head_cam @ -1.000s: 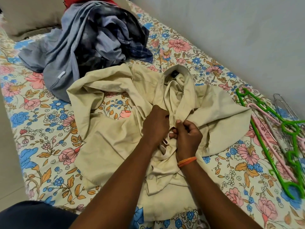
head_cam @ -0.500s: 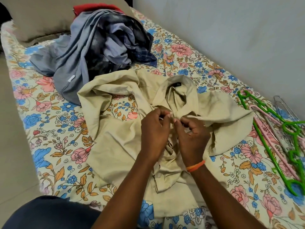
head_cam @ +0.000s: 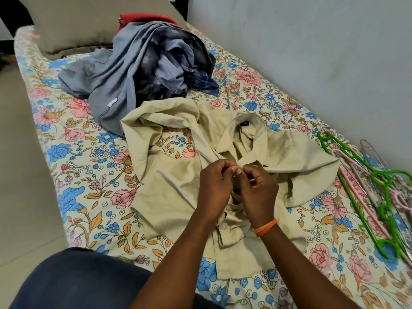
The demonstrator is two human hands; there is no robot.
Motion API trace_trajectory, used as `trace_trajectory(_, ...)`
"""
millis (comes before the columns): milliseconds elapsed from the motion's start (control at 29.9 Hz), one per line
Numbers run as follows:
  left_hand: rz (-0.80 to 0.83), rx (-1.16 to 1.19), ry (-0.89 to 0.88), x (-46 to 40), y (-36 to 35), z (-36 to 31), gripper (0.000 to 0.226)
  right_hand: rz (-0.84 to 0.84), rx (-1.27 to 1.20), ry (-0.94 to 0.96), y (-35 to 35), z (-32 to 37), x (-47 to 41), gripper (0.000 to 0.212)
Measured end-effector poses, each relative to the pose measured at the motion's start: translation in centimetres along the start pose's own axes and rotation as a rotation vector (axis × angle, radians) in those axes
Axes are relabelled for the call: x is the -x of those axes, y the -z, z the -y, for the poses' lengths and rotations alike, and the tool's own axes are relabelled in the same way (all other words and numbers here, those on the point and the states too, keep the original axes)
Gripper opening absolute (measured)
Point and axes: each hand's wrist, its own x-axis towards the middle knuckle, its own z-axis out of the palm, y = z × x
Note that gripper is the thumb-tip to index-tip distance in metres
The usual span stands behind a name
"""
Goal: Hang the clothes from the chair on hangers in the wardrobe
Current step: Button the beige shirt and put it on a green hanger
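Observation:
A crumpled beige shirt (head_cam: 169,188) lies spread on the floral bed sheet (head_cam: 73,175), its collar with a dark label toward the wall. My left hand (head_cam: 215,184) and my right hand (head_cam: 256,188) meet over the shirt's front, just below the collar. Both pinch the beige cloth between thumb and curled fingers, fingertips almost touching. An orange band circles my right wrist. What lies between the fingertips is too small to make out. A heap of green, pink and wire hangers (head_cam: 367,188) lies on the sheet to the right.
Behind the shirt sits a pile of grey, blue and checked clothes (head_cam: 147,70) with something red (head_cam: 142,18) on top. A brown pillow (head_cam: 73,25) is at the bed's head. A pale wall (head_cam: 312,52) runs along the right; tiled floor (head_cam: 20,175) is at the left.
Both hands have risen along the shirt's front toward the collar, still pinching the cloth together. The camera has tilted, showing more of the pillow and bed head.

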Motion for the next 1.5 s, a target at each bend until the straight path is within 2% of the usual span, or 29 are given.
trace_trajectory(134,-0.007,0.02,0.028,0.1,0.1,0.0,0.016,0.018,0.0,-0.03,0.2,0.2,0.3,0.005)
trace_trajectory(301,0.011,-0.025,0.027,0.0,0.2,0.5,0.015,-0.006,-0.16,-0.218,0.6,0.8,0.6,0.01)
trace_trajectory(468,0.049,-0.042,0.022,-0.3,0.4,1.1,0.012,0.043,-0.333,-0.394,0.5,0.7,0.3,0.003)
trace_trajectory(602,0.049,-0.024,0.035,-0.2,0.1,0.9,0.011,0.029,-0.333,-0.499,0.0,0.1,0.2,0.002)
trace_trajectory(736,0.008,0.006,0.069,0.1,-0.5,0.7,0.009,-0.064,-0.355,-0.589,-0.2,0.1,-0.4,0.016)
trace_trajectory(836,0.009,0.006,0.071,0.2,-0.6,0.6,0.009,-0.021,-0.249,-0.48,-0.3,0.4,-0.3,0.025)
trace_trajectory(970,0.02,0.01,0.081,0.5,-0.8,0.6,0.01,0.078,-0.076,-0.251,-0.5,0.3,0.4,0.018)
trace_trajectory(1170,0.005,0.025,0.095,0.4,-0.8,1.0,0.012,0.045,-0.047,-0.165,-0.6,0.0,0.6,0.015)
trace_trajectory(1371,-0.018,0.071,0.128,0.5,-0.6,0.4,0.017,0.038,0.054,0.001,-0.5,-0.7,0.6,0.011)
trace_trajectory(1505,-0.023,0.008,0.098,0.4,-0.6,0.5,0.014,0.019,-0.021,-0.058,-0.5,-0.7,0.7,0.01)
